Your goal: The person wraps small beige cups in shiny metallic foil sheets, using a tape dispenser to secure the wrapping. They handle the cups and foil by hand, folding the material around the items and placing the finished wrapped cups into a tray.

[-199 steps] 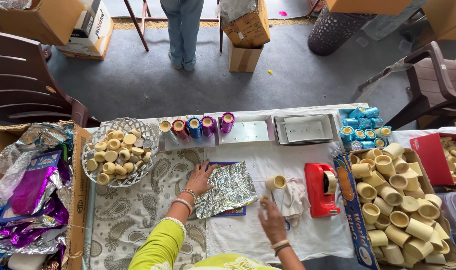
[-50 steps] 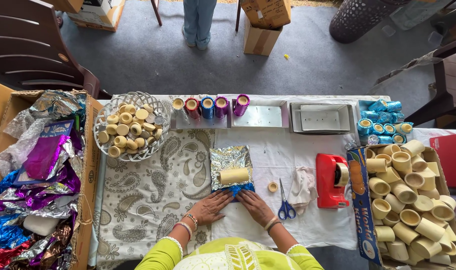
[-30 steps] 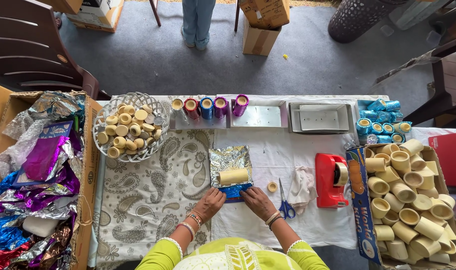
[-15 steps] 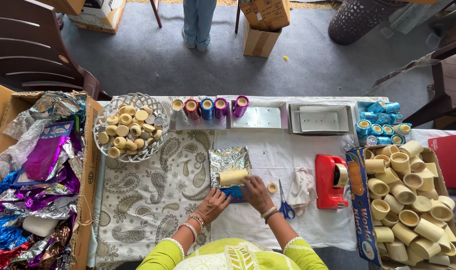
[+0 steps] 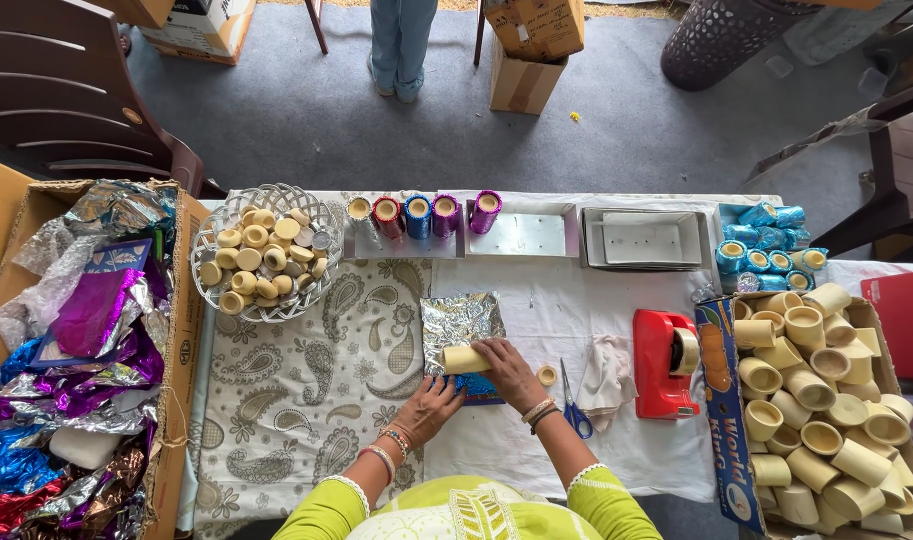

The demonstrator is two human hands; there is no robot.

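Table (image 5: pixel 666 460): paisley cloth (image 5: pixel 296 400), wire basket (image 5: pixel 266 250), foil sheet (image 5: pixel 461 320), scissors (image 5: pixel 574 405), red tape dispenser (image 5: pixel 661 365), trays (image 5: pixel 641 238)

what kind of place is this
Probably a small craft or packing workshop, perhaps at home. A cloth-covered table holds a box of plain cups, a row of foil-wrapped ones, a box of foil and a tape dispenser.
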